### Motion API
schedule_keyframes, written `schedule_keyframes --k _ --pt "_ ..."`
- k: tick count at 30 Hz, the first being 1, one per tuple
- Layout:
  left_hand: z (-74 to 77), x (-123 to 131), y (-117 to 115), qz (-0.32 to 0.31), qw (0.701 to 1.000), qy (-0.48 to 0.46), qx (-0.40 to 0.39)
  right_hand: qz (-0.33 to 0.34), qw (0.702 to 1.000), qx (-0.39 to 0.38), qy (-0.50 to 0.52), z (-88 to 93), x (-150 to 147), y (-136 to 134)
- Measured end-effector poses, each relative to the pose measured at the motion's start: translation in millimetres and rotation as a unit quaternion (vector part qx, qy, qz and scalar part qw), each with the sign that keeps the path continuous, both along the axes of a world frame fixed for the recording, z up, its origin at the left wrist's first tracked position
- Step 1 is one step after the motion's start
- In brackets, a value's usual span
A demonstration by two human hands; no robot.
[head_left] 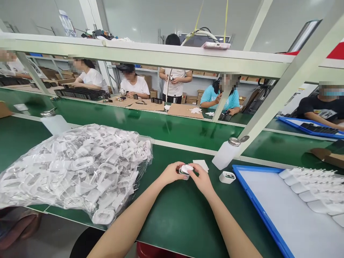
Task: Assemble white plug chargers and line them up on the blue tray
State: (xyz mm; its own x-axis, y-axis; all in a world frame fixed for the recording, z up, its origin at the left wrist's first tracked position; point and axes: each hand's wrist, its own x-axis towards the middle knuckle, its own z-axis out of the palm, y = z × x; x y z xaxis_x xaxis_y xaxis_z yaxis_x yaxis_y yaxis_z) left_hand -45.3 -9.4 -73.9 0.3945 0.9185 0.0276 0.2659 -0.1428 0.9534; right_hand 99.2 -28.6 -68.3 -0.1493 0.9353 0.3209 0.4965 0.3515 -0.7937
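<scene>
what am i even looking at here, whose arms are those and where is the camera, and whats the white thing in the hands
There's no machine here. This one picture comes from a camera worn on a person's head, looking forward and down, so the bare arms are that person's own. The left hand and right hand together hold a small white plastic piece; it's too small to tell exactly what it is. On the green workbench, a clear plastic bag of white parts lies to the left. To the right is a blue-rimmed tray with rows of white pieces. Nearby stand a plastic bottle and a small white container. Beyond the bench sits a co-worker in a white shirt, among others.
</scene>
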Motion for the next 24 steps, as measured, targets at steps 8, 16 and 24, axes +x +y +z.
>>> schedule_keyframes --k 8,16,24 --pt "4.7 -4.0 -1.5 -0.001 0.999 0.029 0.015 0.01 0.999 0.015 -0.029 -1.4 -6.0 0.7" --pt "9.1 -5.1 -2.6 0.029 0.998 0.051 0.017 0.007 0.998 -0.042 -0.042 0.6 -3.4 1.6" --pt "3.7 -6.8 1.1 0.019 0.999 0.011 -0.026 0.011 0.991 -0.119 -0.063 7.4 2.0 2.0"
